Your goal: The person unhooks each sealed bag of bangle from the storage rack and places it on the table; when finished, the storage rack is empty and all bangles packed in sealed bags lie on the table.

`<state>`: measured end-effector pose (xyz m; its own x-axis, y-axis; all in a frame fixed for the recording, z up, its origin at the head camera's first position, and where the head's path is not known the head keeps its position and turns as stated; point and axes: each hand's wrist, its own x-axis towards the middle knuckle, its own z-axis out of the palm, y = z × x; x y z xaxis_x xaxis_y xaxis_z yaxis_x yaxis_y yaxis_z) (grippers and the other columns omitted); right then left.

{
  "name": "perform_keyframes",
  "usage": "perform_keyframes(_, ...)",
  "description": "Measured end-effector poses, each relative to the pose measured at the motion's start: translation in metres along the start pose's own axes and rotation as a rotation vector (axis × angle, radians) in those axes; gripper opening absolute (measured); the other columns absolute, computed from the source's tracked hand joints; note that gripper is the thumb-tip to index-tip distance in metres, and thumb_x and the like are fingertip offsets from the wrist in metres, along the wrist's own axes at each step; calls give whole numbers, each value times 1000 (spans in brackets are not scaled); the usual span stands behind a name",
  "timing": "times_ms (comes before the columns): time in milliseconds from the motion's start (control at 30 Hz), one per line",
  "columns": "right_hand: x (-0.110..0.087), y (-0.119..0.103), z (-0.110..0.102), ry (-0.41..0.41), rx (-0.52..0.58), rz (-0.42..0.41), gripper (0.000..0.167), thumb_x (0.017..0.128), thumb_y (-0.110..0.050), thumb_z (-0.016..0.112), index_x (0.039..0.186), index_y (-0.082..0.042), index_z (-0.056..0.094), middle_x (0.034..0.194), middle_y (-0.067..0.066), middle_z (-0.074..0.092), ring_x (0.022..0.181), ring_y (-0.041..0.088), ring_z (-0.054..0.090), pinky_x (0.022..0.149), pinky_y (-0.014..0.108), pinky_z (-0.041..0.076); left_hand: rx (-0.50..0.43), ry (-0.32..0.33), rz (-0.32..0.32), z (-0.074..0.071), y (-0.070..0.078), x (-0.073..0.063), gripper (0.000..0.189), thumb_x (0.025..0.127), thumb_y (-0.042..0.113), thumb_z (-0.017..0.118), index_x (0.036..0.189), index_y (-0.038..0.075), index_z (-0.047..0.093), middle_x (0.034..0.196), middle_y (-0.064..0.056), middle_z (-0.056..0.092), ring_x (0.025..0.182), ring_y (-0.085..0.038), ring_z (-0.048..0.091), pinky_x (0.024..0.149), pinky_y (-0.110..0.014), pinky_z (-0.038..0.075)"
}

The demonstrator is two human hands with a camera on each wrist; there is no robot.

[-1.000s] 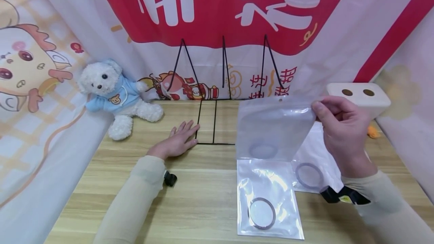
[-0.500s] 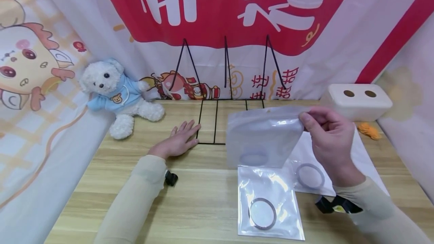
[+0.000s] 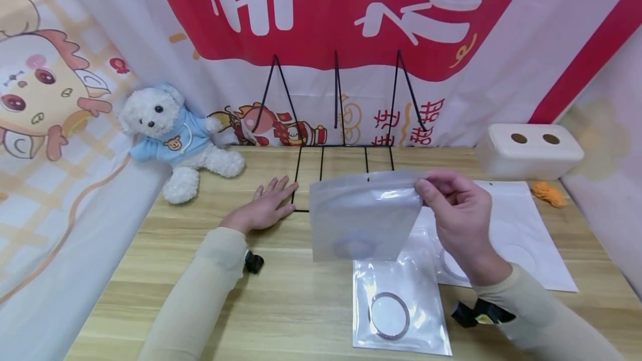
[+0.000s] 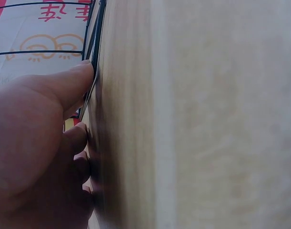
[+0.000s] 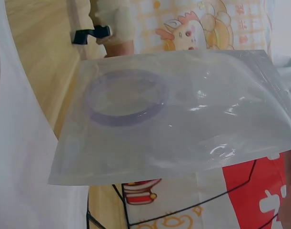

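Note:
My right hand (image 3: pixel 461 222) pinches the upper right corner of a translucent zip bag (image 3: pixel 363 213), which hangs over the table in front of the wire rack. A round bangle (image 5: pixel 121 120) shows inside it in the right wrist view. My left hand (image 3: pixel 261 208) lies spread on the wood, fingertips at the left edge of the black wire rack (image 3: pixel 321 164). In the left wrist view its thumb (image 4: pixel 78 78) meets the rack's base wire. Another zip bag (image 3: pixel 431 299) with a bangle lies flat below the held one.
More bags (image 3: pixel 511 210) with faint rings lie to the right, partly hidden by my right hand. Behind them stand a white box (image 3: pixel 531 155) with two holes and an orange item (image 3: pixel 548 194). A white plush dog (image 3: pixel 183 138) in blue sits at back left, before a printed cloth.
My right hand has moved left and toward me with the zip bag, uncovering more of the rack's base and of the bags at right. My left hand stays on the rack's edge.

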<state>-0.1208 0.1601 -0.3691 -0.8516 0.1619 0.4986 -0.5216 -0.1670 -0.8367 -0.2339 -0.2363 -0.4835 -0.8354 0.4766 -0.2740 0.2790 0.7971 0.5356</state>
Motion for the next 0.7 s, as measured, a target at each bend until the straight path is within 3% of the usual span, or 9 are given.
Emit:
perform_keyframes(233,-9,3,17,-54,-22,27,26,94,19,70,100,-4,79,83,-1,79,69,4,70,66,17,62,29,13,29,9,-19,8,72,113,60,42,175,34,16,184,-9,-2,170,-40,-10,133,-70,-11)
perform_keyframes(333,-12,3,23,-63,4,36,30,93,21,69,99,-6,80,83,-2,79,70,3,71,66,17,62,51,15,25,11,-26,13,68,115,50,44,175,37,14,184,-8,-2,170,-38,-10,134,-68,-10)
perform_keyframes(400,-15,2,27,-69,31,43,32,92,23,68,99,-7,80,84,-1,80,71,2,72,66,18,62,47,11,11,11,-25,13,67,115,35,46,175,37,15,184,-7,-3,170,-36,-10,135,-65,-11)
perform_keyframes(467,-18,2,30,-83,38,54,33,92,22,67,100,-7,80,85,-1,80,72,2,72,67,18,63,35,7,3,10,-24,14,70,114,32,48,175,36,15,184,-7,-3,170,-36,-12,134,-64,-13)
perform_keyframes(567,-22,3,34,-101,21,90,32,94,20,67,101,-9,79,85,-2,80,72,1,71,68,18,63,23,-3,-6,8,-19,12,72,112,45,49,175,34,16,184,-8,-4,170,-37,-13,133,-66,-15)
perform_keyframes(633,-24,5,37,-106,-1,126,32,95,18,68,100,-11,79,85,-4,79,73,1,70,69,19,63,27,-11,-17,6,-16,11,79,109,67,43,175,33,17,184,-8,-4,170,-37,-14,133,-66,-15)
perform_keyframes(700,-24,9,39,-106,-17,169,31,96,17,68,100,-12,79,85,-5,79,74,0,70,69,19,63,25,-13,-16,6,-13,11,85,106,76,37,175,29,18,184,-12,-3,169,-41,-14,131,-70,-16)
